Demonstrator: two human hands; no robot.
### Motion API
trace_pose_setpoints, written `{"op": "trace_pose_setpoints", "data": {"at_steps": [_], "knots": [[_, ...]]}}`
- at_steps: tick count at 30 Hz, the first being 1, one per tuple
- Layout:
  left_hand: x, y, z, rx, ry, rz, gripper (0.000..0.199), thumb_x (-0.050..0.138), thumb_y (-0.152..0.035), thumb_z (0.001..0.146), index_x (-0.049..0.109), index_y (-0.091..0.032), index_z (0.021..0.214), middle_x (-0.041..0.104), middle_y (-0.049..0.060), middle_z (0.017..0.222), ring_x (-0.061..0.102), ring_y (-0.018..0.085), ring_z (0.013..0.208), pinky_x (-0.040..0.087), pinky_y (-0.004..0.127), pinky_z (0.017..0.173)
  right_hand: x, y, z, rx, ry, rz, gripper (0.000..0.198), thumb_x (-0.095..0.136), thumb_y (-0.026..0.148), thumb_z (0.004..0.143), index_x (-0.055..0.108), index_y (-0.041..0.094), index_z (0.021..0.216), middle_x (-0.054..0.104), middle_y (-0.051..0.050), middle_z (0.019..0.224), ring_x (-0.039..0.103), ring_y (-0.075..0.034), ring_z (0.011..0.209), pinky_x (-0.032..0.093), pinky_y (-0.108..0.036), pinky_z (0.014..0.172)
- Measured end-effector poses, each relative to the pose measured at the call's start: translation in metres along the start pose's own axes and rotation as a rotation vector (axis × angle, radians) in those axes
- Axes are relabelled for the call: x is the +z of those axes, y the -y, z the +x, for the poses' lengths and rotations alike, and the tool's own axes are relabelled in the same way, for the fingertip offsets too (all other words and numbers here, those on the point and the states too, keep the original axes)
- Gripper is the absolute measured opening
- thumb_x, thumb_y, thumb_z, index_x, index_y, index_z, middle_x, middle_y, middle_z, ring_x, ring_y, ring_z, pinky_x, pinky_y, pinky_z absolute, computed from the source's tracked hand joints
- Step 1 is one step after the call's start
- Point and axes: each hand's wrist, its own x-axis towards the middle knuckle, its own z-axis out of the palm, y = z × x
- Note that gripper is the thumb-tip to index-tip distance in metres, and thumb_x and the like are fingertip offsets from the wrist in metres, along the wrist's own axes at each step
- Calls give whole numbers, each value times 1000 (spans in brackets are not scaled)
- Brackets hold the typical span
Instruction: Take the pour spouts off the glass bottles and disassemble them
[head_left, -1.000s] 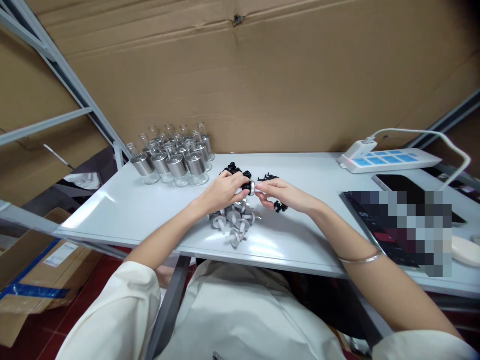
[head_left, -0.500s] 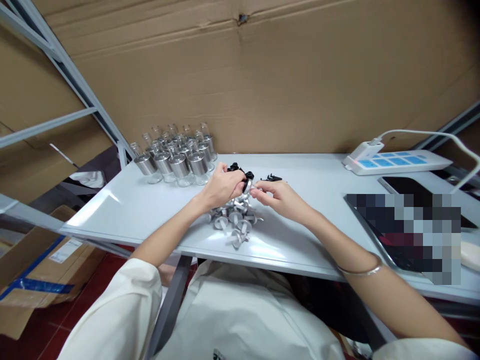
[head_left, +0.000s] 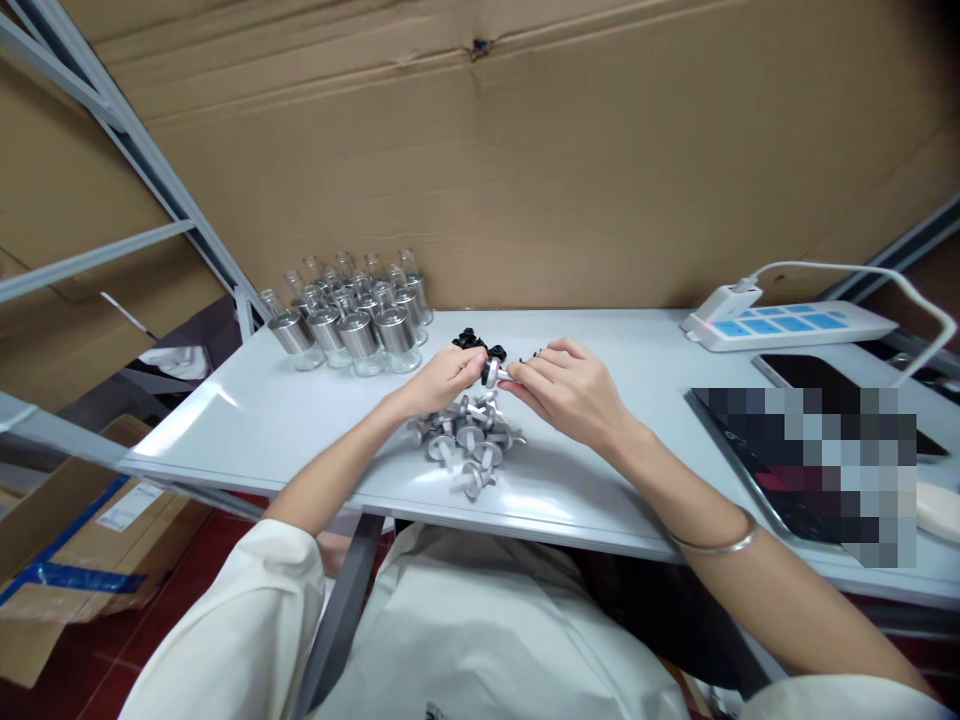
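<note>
My left hand (head_left: 444, 380) is closed on the black cap-like end of a small part. Projecting from that end, a silver disc with a stem (head_left: 493, 374) points towards my right hand (head_left: 566, 388). Its stem is pinched between my right thumb and fingers. Below the hands lies a pile of similar silver disc-and-stem pieces (head_left: 471, 438), several of them overlapping. Small black parts (head_left: 469, 338) sit just behind my left hand. More black bits show only in slivers behind my right fingers.
Several glass bottles with metal collars (head_left: 360, 335) stand at the back left of the white table (head_left: 600, 490). On the right are a power strip (head_left: 795, 325) with a plugged-in charger, a dark phone (head_left: 825, 375) and a partly blurred tablet-like device (head_left: 739, 450). Cardboard (head_left: 562, 180) walls the back.
My right hand has turned so its back faces up more, covering the black bits behind it. My left fingers have drawn in, and the held part's silver disc and black end show more.
</note>
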Motion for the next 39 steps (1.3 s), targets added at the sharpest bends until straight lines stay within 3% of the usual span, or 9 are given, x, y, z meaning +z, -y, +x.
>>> {"op": "trace_pose_setpoints", "data": {"at_steps": [4, 7, 10, 16, 21, 28, 32, 39], "knots": [[-2, -2, -2, -98, 36, -200, 39, 26, -47, 89, 28, -20, 61, 30, -6, 54, 28, 8, 49, 26, 23, 50, 2, -3, -1, -40, -57, -40, 33, 39, 38, 95, 59, 21, 75, 63, -5, 65, 50, -18, 66, 33, -35, 77], [-4, -5, -4, -118, 35, -202, 38, 32, -45, 88, 33, -19, 60, 32, -6, 53, 29, 7, 50, 25, 22, 50, 7, -9, -3, -67, -110, 16, 33, 41, 37, 95, 59, 20, 73, 61, -4, 63, 50, -17, 64, 34, -33, 75], [-6, -8, -6, -135, 47, -167, 35, 37, -42, 87, 44, -17, 64, 42, -5, 53, 38, 8, 51, 29, 21, 53, 9, -15, -4, -24, -72, 192, 34, 41, 38, 95, 62, 18, 76, 58, -2, 60, 51, -15, 61, 37, -30, 70], [-7, -12, -7, -69, 32, -89, 34, 39, -39, 89, 52, -16, 67, 52, -3, 53, 48, 10, 56, 36, 22, 60, 2, -13, -2, 162, 18, 441, 38, 42, 42, 92, 63, 18, 71, 60, -1, 60, 50, -12, 56, 36, -28, 67], [-6, -12, -6, 18, -36, 28, 32, 38, -36, 90, 55, -16, 71, 55, -2, 58, 51, 11, 63, 38, 24, 69, -2, -7, 0, 313, 40, 573, 45, 42, 51, 87, 57, 18, 59, 47, 2, 46, 41, -11, 51, 34, -27, 61], [-9, -6, -11, 146, -105, 128, 23, 48, -37, 90, 56, -16, 88, 63, 3, 78, 57, 13, 74, 44, 25, 74, 2, -7, 2, 680, 179, 1174, 50, 54, 63, 73, 44, 19, 50, 26, 7, 41, 21, -7, 41, 15, -26, 46], [-10, 1, -13, 111, -224, 113, 23, 56, -37, 86, 55, -16, 96, 63, 4, 88, 59, 14, 79, 47, 23, 70, 3, -14, 4, 815, 4, 1389, 50, 62, 61, 67, 39, 20, 51, 27, 8, 46, 18, -4, 42, 12, -26, 46], [-17, 14, -3, 65, -297, 183, 19, 54, -23, 88, 56, -18, 106, 63, 5, 99, 61, 13, 82, 46, 25, 76, 5, -21, 4, 770, -106, 1336, 45, 62, 62, 71, 49, 19, 65, 40, 4, 54, 33, -8, 50, 24, -25, 50]]}}
